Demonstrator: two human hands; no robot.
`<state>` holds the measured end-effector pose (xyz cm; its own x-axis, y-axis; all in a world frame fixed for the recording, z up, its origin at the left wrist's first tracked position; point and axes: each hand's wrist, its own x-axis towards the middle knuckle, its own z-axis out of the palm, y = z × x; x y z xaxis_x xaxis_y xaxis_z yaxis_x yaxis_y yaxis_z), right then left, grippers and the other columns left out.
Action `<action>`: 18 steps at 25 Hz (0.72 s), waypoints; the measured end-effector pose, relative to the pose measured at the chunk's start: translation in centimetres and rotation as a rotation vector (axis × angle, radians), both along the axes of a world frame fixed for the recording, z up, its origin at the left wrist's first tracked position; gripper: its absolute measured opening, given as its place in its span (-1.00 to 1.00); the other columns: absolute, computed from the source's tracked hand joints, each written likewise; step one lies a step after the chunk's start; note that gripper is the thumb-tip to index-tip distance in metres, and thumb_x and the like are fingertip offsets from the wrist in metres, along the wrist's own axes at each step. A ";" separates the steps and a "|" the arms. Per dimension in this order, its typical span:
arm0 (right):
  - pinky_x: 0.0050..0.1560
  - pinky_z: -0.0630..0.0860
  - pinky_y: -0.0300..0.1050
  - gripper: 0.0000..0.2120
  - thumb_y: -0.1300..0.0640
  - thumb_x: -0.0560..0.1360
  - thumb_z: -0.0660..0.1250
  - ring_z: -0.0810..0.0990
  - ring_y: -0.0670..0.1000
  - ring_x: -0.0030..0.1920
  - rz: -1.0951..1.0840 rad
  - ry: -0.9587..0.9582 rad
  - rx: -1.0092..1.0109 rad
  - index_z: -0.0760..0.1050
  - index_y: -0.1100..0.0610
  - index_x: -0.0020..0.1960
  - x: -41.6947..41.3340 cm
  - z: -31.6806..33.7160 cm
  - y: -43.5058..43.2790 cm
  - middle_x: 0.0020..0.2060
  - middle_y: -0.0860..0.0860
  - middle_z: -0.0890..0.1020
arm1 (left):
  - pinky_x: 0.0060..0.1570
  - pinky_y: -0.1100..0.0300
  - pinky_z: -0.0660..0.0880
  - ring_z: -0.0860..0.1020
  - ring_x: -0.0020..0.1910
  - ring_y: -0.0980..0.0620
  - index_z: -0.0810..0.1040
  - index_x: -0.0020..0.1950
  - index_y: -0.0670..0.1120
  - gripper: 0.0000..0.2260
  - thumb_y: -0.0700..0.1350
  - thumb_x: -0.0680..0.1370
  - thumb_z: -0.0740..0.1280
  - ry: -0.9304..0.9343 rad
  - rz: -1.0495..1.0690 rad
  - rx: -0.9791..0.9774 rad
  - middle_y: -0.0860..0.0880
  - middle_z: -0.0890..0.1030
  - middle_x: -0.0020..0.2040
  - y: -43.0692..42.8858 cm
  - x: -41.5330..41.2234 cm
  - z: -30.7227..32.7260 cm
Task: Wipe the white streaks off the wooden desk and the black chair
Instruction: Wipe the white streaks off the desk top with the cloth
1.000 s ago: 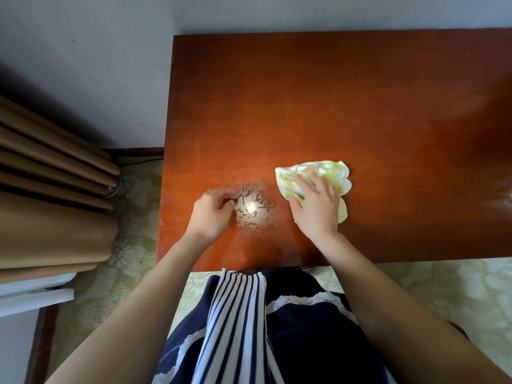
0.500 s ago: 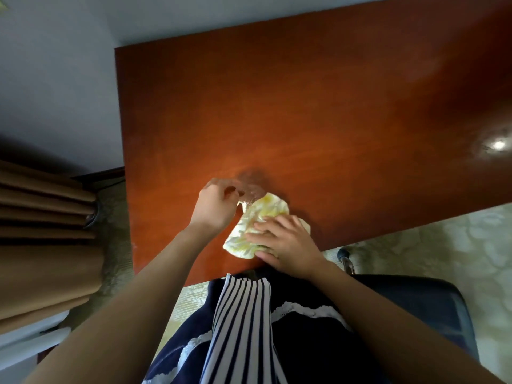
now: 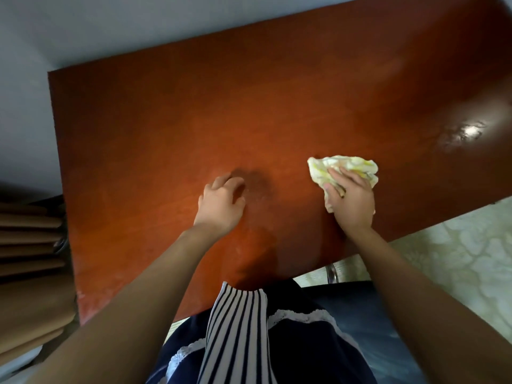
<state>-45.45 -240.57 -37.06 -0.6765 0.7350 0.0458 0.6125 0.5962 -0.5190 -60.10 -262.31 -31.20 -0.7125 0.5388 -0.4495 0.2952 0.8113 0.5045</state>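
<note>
The right hand (image 3: 350, 198) grips a crumpled yellow-white cloth (image 3: 346, 167) and presses it on the wooden desk (image 3: 194, 120), near the front edge; its fingers are bent over the cloth. The left hand (image 3: 221, 203) rests on the desk well apart from the cloth, with fingers loosely bent and holding nothing. Just beside the left hand the wood shows a faint pale smear (image 3: 259, 195). The black chair (image 3: 388, 309) is at the desk's front edge, under the right arm
</note>
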 end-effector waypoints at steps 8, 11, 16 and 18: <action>0.34 0.26 0.00 -0.62 0.04 0.54 0.29 0.32 0.07 0.38 0.072 -0.133 0.005 0.44 0.01 0.35 -12.1 0.4 1.5 0.36 0.02 0.43 | 0.45 -0.06 0.06 0.07 0.51 -0.12 0.33 0.44 0.02 -0.59 -0.14 0.59 0.23 0.058 0.169 -0.050 -0.03 0.17 0.53 1.1 -2.2 0.2; 0.39 0.18 -0.01 -0.60 0.01 0.56 0.24 0.26 0.10 0.42 0.331 -0.163 0.045 0.39 -0.02 0.38 -14.8 0.6 -1.0 0.39 0.00 0.38 | 0.47 -0.07 0.03 0.06 0.52 -0.10 0.32 0.45 0.02 -0.59 -0.13 0.59 0.23 0.054 0.226 -0.053 -0.02 0.16 0.54 0.6 -2.1 0.3; 0.36 0.19 0.08 -0.59 0.07 0.50 0.32 0.32 0.19 0.36 0.711 -0.142 0.087 0.44 -0.04 0.34 -15.4 0.6 -7.5 0.34 0.03 0.45 | 0.48 -0.10 -0.04 -0.01 0.54 -0.09 0.20 0.52 0.02 -0.52 -0.09 0.61 0.21 0.062 0.301 -0.151 0.00 0.09 0.56 -1.4 -1.2 0.2; 0.23 0.33 0.12 -0.61 0.13 0.40 0.43 0.46 0.20 0.22 0.789 -0.060 0.073 0.55 -0.01 0.23 -14.0 0.4 -9.4 0.19 0.04 0.57 | 0.48 -0.11 -0.05 -0.02 0.54 -0.09 0.23 0.51 0.00 -0.53 -0.11 0.60 0.21 0.068 0.343 -0.173 -0.01 0.09 0.56 -2.0 -0.9 -0.1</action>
<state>-59.42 -250.01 -36.65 -0.9991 0.0347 0.0224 0.0212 0.8970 -0.4415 -61.03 -264.27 -31.26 -0.8696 0.1839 -0.4582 0.0198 0.9403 0.3397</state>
